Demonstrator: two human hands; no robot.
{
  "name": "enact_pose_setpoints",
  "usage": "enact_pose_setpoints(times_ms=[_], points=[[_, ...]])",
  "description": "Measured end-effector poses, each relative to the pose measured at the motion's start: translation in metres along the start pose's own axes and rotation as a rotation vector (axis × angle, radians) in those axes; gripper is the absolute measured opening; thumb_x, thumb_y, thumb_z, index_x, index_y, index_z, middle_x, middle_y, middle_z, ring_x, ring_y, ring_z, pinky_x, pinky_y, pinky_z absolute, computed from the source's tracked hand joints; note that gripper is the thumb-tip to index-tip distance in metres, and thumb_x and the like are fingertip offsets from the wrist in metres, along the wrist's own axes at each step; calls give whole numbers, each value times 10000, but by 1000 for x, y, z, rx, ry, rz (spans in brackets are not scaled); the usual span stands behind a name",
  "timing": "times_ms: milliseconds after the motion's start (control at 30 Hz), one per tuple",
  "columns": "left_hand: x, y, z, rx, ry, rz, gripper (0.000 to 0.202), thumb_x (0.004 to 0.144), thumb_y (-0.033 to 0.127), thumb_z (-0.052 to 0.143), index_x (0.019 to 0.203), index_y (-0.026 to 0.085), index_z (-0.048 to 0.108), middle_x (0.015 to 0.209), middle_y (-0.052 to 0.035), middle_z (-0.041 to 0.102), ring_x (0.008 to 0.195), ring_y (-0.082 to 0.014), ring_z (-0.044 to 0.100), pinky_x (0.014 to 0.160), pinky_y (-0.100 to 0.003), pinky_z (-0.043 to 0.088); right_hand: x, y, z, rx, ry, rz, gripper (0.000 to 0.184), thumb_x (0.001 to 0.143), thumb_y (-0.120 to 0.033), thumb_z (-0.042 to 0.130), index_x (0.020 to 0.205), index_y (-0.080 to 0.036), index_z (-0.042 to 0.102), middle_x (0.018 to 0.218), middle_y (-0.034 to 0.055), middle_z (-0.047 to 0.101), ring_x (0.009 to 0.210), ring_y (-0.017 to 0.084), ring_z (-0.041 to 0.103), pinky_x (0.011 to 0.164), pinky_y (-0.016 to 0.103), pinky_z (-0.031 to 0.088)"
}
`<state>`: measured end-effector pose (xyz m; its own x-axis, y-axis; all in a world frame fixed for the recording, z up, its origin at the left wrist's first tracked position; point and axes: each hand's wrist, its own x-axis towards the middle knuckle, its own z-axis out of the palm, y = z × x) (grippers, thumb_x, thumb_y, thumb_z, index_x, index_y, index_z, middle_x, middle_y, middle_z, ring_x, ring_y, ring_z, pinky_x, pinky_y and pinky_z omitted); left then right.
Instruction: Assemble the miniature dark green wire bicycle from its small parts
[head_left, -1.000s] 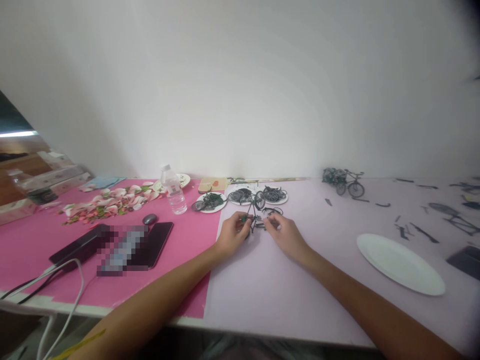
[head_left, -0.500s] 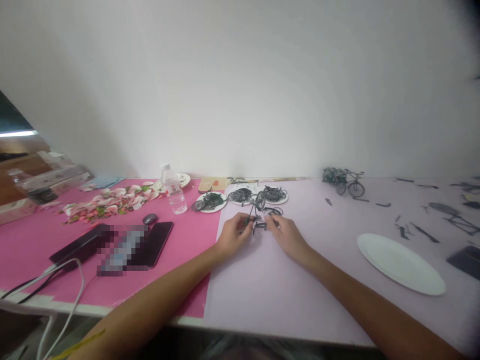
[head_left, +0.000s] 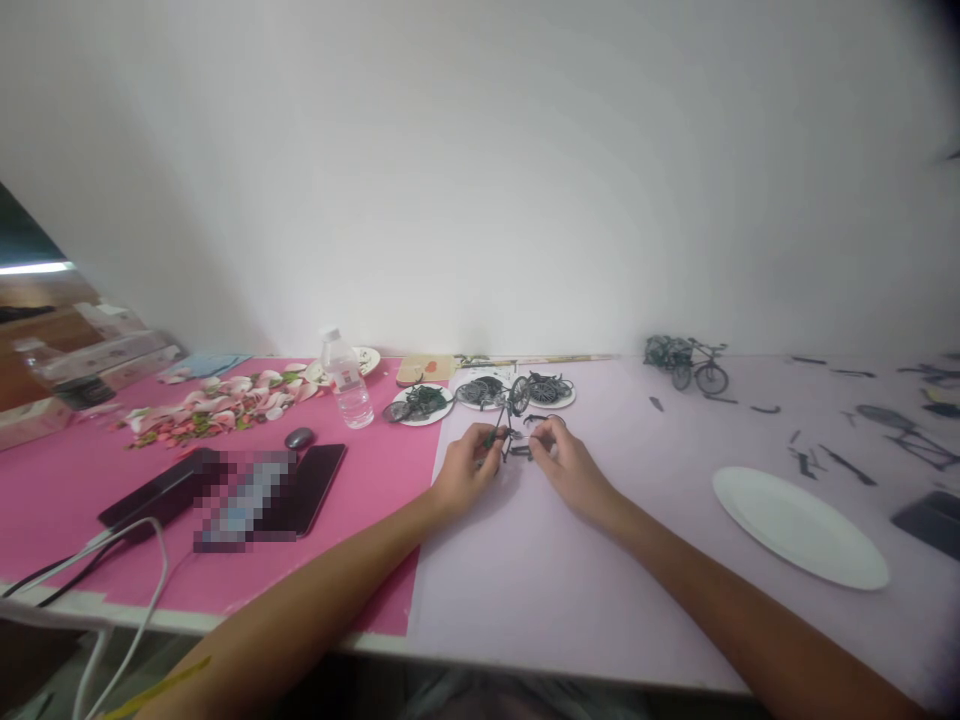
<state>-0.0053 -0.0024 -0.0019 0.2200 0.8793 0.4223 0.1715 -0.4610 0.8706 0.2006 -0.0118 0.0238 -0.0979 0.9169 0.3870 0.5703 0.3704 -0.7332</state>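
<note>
My left hand (head_left: 466, 468) is closed on a small dark model bicycle (head_left: 517, 396), which is tilted with one spoked wheel pointing away from me. Opposite it, my right hand (head_left: 568, 468) has thumb and forefinger pinched close to the model. What sits between those fingertips is too small to make out. A few dark loose parts (head_left: 519, 451) lie on the table between the hands. Just beyond are piles of small wheels (head_left: 480, 390) and a white plate (head_left: 444, 412) with dark green and black parts on it.
Small model bicycles (head_left: 711, 370) stand by the wall on the right. A white oval plate (head_left: 801, 527) and scattered dark parts (head_left: 847, 466) lie nearer. To the left are a water bottle (head_left: 347, 385), artificial petals (head_left: 225, 405), a mouse (head_left: 299, 438), phones (head_left: 319, 490) and cables (head_left: 161, 560).
My right hand has shifted slightly, its fingertips moving a little left and down beside the model. My left hand keeps its hold, and the model has turned slightly.
</note>
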Motion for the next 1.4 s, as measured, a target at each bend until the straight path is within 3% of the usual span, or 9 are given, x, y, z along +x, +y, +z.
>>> enact_pose_setpoints(times_ms=[433,667,1033,1167,1400], points=[[-2,-5,1,-14,-53,61,285,1021,386,575,1213,177,602,1231,-137,718,1101,-213,710,970,-357,580,2,3,-3,-31,-65,20,449,1061,-551,369,756,-240,480,717,13,600,695,205,567,664,305,422],[-2,-8,3,-23,-36,92,273,1013,345,596,1236,188,607,1270,-131,705,1147,-222,701,1009,-383,577,1,4,0,81,14,16,274,995,-508,526,952,-238,553,981,46,677,939,234,631,825,334,477],[-3,-2,3,-55,-7,137,265,1019,332,590,1225,167,613,1234,-140,713,1134,-213,708,1034,-374,562,1,8,-2,72,-26,20,315,1029,-547,495,992,-236,527,1008,59,686,860,222,636,751,329,486],[-4,-1,3,-76,-21,146,230,1014,308,599,1193,166,620,1290,-152,692,1161,-224,702,1038,-378,565,3,11,-3,50,-31,9,359,1035,-581,469,922,-242,504,890,37,666,791,215,610,698,313,460],[-6,0,3,-55,-41,185,213,986,237,619,1192,181,618,1365,-149,664,1218,-243,685,1087,-421,542,3,8,-5,41,-61,6,465,1057,-612,393,774,-245,432,642,-23,508,596,174,481,594,290,382]])
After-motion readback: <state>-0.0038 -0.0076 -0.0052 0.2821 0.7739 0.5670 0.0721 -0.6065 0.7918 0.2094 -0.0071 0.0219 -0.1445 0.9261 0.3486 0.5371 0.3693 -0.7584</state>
